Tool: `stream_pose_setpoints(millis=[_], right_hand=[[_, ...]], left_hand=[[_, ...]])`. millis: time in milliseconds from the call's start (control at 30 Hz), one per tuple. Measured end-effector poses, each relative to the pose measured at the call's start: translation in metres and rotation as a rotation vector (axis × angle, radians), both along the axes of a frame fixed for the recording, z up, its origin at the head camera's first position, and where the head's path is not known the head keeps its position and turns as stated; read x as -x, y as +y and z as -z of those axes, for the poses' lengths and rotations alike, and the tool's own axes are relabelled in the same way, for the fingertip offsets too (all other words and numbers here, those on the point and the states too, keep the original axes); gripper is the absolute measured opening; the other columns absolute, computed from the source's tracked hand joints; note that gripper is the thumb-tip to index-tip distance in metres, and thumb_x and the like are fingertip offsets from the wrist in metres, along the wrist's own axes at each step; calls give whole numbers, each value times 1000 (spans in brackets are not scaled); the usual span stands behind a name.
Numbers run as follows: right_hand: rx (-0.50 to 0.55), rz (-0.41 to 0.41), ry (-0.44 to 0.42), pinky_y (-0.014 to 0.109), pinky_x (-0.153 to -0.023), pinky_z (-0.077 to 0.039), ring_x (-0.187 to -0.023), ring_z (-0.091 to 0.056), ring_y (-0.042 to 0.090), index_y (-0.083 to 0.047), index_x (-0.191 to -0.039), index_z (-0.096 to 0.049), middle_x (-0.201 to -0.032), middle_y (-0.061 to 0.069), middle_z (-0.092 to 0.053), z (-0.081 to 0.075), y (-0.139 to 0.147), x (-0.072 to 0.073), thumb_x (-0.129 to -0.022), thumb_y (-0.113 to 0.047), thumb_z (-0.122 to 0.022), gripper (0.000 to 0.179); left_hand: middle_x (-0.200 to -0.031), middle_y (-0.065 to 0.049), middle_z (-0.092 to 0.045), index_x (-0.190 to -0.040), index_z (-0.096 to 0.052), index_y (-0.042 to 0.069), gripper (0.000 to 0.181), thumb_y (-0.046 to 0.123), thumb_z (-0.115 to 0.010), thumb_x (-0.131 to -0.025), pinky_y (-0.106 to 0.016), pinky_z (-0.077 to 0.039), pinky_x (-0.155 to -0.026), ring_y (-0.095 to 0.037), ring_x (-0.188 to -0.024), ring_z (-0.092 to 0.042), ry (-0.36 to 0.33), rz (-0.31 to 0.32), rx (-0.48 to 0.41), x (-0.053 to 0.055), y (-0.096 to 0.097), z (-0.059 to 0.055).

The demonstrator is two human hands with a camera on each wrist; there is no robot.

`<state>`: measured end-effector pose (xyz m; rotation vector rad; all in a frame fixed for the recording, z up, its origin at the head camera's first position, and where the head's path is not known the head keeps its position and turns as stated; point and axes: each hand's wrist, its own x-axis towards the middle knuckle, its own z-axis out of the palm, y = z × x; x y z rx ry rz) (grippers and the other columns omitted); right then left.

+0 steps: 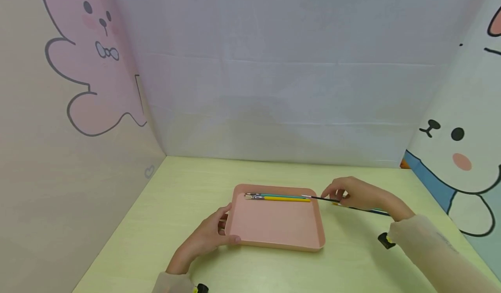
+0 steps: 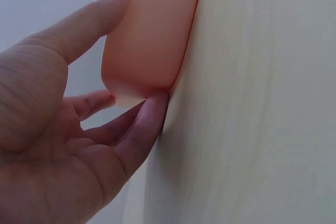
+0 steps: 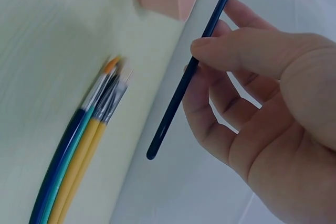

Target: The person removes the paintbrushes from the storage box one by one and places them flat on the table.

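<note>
A pink rectangular tray (image 1: pixel 275 225) lies on the table. My left hand (image 1: pixel 211 233) holds its near left corner, the thumb on the front wall and the fingers along the left side and at the bottom edge. Inside, along the far side, lie a teal paintbrush (image 1: pixel 279 195) and a yellow paintbrush (image 1: pixel 287 199), bristles to the left. My right hand (image 1: pixel 358 193) pinches a thin dark blue paintbrush (image 3: pixel 173 106) between thumb and fingers, its tip reaching over the tray's right rim.
Several more paintbrushes (image 3: pixel 73 156), dark blue, teal and yellow, lie together on the table beneath my right hand. The pale yellow table (image 1: pixel 203 171) is bordered by a white back wall (image 1: pixel 274 88) and side walls printed with cartoon animals.
</note>
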<state>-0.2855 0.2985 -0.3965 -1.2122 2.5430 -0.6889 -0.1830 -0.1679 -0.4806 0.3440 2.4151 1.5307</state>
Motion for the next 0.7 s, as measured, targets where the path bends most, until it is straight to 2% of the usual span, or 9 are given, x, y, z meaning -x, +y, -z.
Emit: stream_pose_setpoints(millis=[300,700], right_hand=[[-40,40,24,34,-81,-61,-94,-66,11,-13,-126,-75,-113,-2,-71,10,33,-3,-88,13,-75,45],[-45,99,-2,30,-79,-59,-94,-64,12,-7,-124,-75,-110,1,-70,32,68,-8,-87,18,-71,45]], left_hand=[[-137,-14,-60,-168,-28,7,106,27,-92,-86,-28,-56,-89,-26,-114,-64,8,10,-1,2,-2,1],[-140,-12,-59,-168,-29,9,106,26,-93,-85,-31,-56,-90,-25,-117,-64,-2,-7,16,2,0,1]])
